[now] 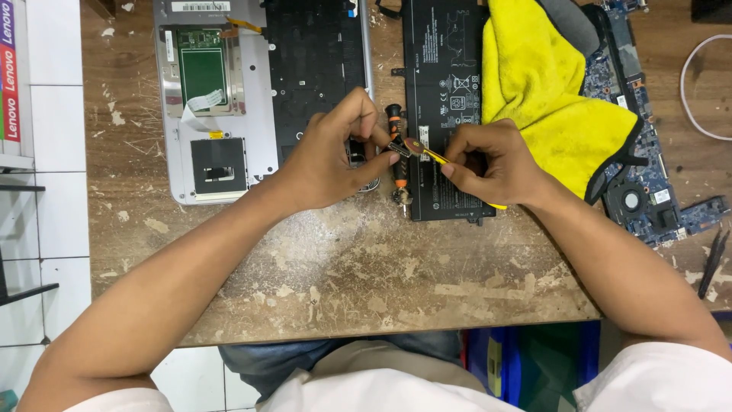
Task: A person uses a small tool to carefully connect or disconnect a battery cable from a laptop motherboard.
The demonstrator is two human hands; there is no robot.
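My left hand (332, 152) pinches a small flat brown part (412, 146) between thumb and forefinger, just above the worn table. My right hand (488, 162) grips a thin yellow-handled tool (436, 157) whose tip touches that part. A black and orange screwdriver (397, 156) lies on the table right under both hands, beside a black flat laptop battery (446, 76). The open silver laptop case (221, 99) with its black keyboard underside lies beyond my left hand.
A yellow cloth (545, 84) covers part of a blue circuit board (648, 183) at the right. Black tweezers (714, 263) lie near the right edge, a white cable (690, 91) at the far right. The scuffed wooden table (366, 267) ends near my lap; white tiled floor lies to the left.
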